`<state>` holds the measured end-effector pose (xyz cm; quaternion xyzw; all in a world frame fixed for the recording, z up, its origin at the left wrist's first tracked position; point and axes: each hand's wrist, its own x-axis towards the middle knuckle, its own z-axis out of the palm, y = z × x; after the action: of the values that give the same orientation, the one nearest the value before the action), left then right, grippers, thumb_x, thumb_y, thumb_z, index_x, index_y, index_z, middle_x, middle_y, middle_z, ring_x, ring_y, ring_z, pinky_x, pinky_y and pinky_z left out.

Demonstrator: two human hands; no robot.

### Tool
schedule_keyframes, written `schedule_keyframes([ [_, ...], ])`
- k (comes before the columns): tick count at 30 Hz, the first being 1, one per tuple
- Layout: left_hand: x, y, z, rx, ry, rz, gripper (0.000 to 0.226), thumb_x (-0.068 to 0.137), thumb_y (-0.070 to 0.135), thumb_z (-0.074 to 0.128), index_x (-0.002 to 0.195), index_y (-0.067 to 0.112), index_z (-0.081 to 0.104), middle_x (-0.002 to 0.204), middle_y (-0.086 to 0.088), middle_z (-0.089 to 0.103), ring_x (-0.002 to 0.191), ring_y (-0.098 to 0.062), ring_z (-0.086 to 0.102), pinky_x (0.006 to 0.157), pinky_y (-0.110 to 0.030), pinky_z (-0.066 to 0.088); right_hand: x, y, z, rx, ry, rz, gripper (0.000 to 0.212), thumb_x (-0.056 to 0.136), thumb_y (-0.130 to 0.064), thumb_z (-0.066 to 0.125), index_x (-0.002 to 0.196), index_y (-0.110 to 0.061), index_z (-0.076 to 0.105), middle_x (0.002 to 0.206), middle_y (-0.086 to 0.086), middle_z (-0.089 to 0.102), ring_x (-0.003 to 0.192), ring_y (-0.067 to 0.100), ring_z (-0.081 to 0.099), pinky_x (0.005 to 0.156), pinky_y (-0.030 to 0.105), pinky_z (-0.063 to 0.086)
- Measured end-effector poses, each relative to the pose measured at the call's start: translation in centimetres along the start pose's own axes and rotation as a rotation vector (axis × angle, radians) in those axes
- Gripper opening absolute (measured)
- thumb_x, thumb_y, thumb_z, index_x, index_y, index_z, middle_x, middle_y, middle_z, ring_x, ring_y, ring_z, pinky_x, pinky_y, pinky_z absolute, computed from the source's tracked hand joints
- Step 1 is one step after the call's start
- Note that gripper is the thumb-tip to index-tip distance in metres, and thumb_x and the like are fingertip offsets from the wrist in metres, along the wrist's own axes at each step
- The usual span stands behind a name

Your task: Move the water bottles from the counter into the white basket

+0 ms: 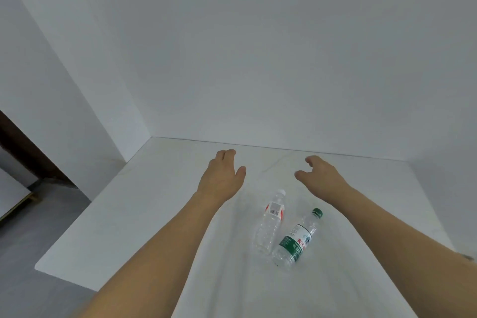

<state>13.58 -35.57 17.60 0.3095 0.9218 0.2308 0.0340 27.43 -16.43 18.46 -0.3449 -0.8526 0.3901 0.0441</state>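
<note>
Two clear plastic water bottles lay on their sides on the white counter (144,214), low and right of the frame's centre. The white-capped bottle (269,222) carried a red and white label near its neck; the green-capped bottle (296,239), with a green and white label, lay just to its right, their lower ends close together, caps pointing toward the back wall (258,46). Both bare forearms reached in from the bottom edge. The left hand (223,175) and the right hand (321,175) were above the counter beyond the bottles, fingers loosely curled, holding nothing. Grey floor (38,227) showed at lower left.
</note>
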Motion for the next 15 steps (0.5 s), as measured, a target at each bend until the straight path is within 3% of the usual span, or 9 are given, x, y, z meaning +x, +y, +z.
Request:
schedule_keyframes([
  [3,1.8,1.9,4.6,-0.062,-0.086,-0.128,0.058,0.099,0.04,0.046,0.148,0.013,0.032,0.152,-0.008,0.033,0.124,-0.029,0.048,0.09,-0.034,0.04,2.8,5.1,0.9,0.106,-0.075,0.166,0.063,0.089,-0.029,0.057,0.143,-0.005,0.036,0.133,0.013,0.051,0.103,0.025,0.052,0.076,0.031,0.039],
  [4,2.3,2.3,6.3,-0.067,-0.121,-0.158,0.059,0.098,0.041,0.047,0.148,0.014,0.031,0.151,-0.008,0.034,0.122,-0.029,0.05,0.089,-0.034,0.04,3.7,6.7,1.4,0.163,-0.101,0.24,0.06,0.088,-0.028,0.058,0.139,-0.002,0.039,0.11,0.009,0.051,0.101,0.027,0.054,0.077,0.035,0.045],
  [5,2.9,2.6,8.2,-0.066,-0.161,-0.181,0.06,0.097,0.041,0.047,0.148,0.014,0.031,0.15,-0.008,0.035,0.121,-0.028,0.051,0.089,-0.034,0.041,4.7,8.3,2.1,0.23,-0.114,0.314,0.054,0.087,-0.026,0.059,0.132,0.001,0.044,0.116,0.016,0.056,0.1,0.029,0.056,0.081,0.038,0.047],
  [6,3.4,2.8,10.1,-0.064,-0.199,-0.201,0.061,0.096,0.042,0.048,0.148,0.015,0.031,0.149,-0.008,0.036,0.12,-0.027,0.052,0.089,-0.034,0.043,5.7,9.9,2.8,0.296,-0.121,0.381,0.047,0.086,-0.024,0.059,0.123,0.003,0.049,0.132,0.009,0.039,0.093,0.03,0.058,0.078,0.038,0.047],
  [7,4.0,2.8,12.1,-0.06,-0.235,-0.224,0.063,0.095,0.043,0.05,0.147,0.015,0.032,0.147,-0.007,0.038,0.119,-0.027,0.052,0.089,-0.035,0.044,6.6,11.4,3.6,0.35,-0.13,0.448,0.037,0.084,-0.023,0.059,0.11,0.003,0.054,0.09,0.016,0.056,0.077,0.027,0.054,0.07,0.034,0.044],
  [8,4.6,2.7,14.2,-0.048,-0.272,-0.25,0.064,0.093,0.044,0.051,0.147,0.014,0.032,0.145,-0.007,0.039,0.119,-0.027,0.053,0.089,-0.036,0.045,7.4,12.8,4.6,0.378,-0.141,0.506,0.026,0.083,-0.023,0.058,0.095,0.001,0.055,0.079,0.003,0.037,0.065,0.023,0.045,0.062,0.03,0.038],
  [11,5.8,2.1,20.3,0.05,-0.396,-0.334,0.067,0.087,0.046,0.054,0.141,0.012,0.036,0.136,-0.008,0.044,0.117,-0.029,0.052,0.09,-0.039,0.046,9.7,16.8,8.2,0.358,-0.152,0.585,0.021,0.082,-0.024,0.056,0.068,-0.009,0.047,0.065,0.005,0.042,0.053,0.02,0.035,0.052,0.026,0.03],
  [13,6.3,1.4,23.8,0.128,-0.469,-0.38,0.069,0.082,0.05,0.057,0.135,0.01,0.037,0.126,-0.008,0.049,0.112,-0.029,0.054,0.087,-0.038,0.047,10.9,18.9,10.5,0.359,-0.151,0.609,0.024,0.082,-0.026,0.055,0.066,-0.011,0.045,0.065,0.005,0.043,0.054,0.021,0.038,0.053,0.027,0.032],
  [15,6.8,0.5,26.5,0.172,-0.497,-0.408,0.07,0.079,0.052,0.062,0.128,0.009,0.037,0.116,-0.005,0.055,0.105,-0.027,0.06,0.077,-0.034,0.048,11.7,20.0,12.3,0.401,-0.181,0.652,0.022,0.083,-0.03,0.058,0.076,-0.011,0.05,0.066,0.005,0.048,0.055,0.02,0.043,0.054,0.027,0.034],
])
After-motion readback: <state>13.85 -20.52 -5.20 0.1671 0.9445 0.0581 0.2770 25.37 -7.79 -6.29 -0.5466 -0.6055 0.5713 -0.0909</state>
